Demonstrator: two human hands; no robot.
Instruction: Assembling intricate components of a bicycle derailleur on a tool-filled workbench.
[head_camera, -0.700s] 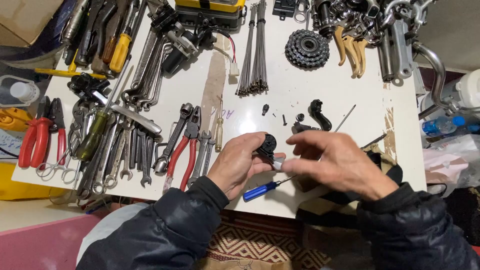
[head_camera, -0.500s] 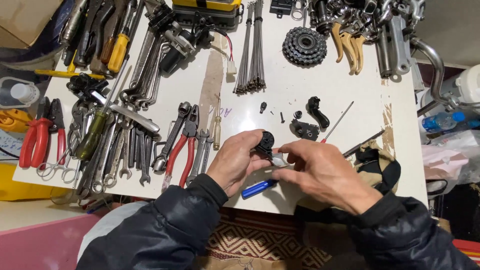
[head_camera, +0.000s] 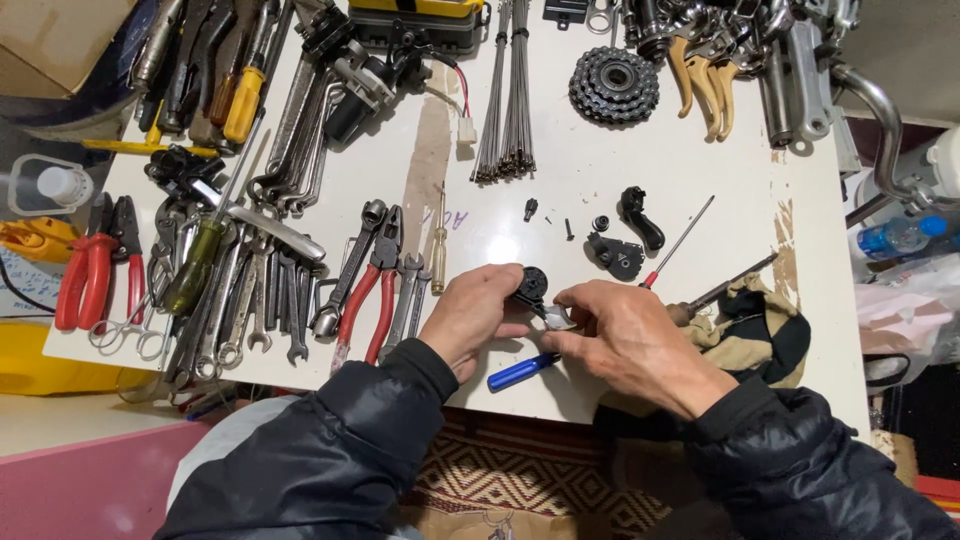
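White bench (head_camera: 640, 150), crowded with tools along its left and far edges. Near the front edge, left hand (head_camera: 478, 318) pinches a small black round part (head_camera: 529, 284) to steady it, while right hand (head_camera: 628, 338) closes its fingertips on a small silvery piece (head_camera: 556, 318) against it. A blue-handled screwdriver (head_camera: 520, 371) lies just beneath within reach; red-handled pliers (head_camera: 366, 290) lie left, 1 black sprocket cluster (head_camera: 614, 85) at the far edge.

A single head-worn camera looks steeply down from close above the white worktable (head_camera: 640, 160), its near edge and the person's forearms filling the lower frame.
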